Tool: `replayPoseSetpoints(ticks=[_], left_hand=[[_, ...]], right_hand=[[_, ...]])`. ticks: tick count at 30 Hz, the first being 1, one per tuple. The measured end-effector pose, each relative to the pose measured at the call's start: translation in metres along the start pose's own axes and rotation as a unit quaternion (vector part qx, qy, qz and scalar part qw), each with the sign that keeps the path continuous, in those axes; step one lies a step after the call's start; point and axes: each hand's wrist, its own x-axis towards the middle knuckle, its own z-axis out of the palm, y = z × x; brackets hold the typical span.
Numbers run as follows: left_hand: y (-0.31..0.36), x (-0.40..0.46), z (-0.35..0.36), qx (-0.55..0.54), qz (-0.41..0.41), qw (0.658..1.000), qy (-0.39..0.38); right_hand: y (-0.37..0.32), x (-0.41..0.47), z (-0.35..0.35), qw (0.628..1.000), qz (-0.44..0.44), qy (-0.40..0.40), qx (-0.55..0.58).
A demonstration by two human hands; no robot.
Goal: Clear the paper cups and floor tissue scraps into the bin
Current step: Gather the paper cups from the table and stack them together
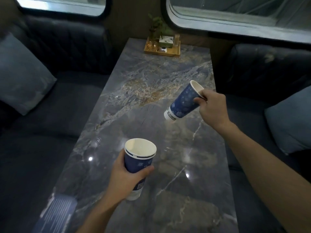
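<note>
My left hand (125, 178) grips a stack of two nested blue paper cups (138, 158) with white rims, upright just above the near part of the marble table (151, 98). My right hand (212, 110) pinches the rim of another blue paper cup (183, 102) with thumb and fingers. That cup is tilted, its white base pointing down-left, and it hangs above the table's right side. No bin or tissue scraps are in view.
A wooden tray (161, 50) with a small plant, a box and glassware stands at the table's far end by the windows. Dark sofas flank the table, with a blue cushion (21, 76) on the left and another cushion (291, 121) on the right.
</note>
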Motion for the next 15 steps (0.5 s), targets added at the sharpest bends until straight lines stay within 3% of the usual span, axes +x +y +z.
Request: replayPoseSetpoints(ticks=[7, 15], left_hand=[[-0.008, -0.039, -0.022, 0.043, -0.008, 0.998, -0.035], [-0.011, -0.067, -0.037, 0.096, -0.009, 0.991, -0.094]], right_hand=[[-0.053, -0.076, -0.030, 0.998, 0.023, 0.011, 0.052], [-0.087, -0.160, -0.053, 0.982, 0.033, -0.007, 0.188]])
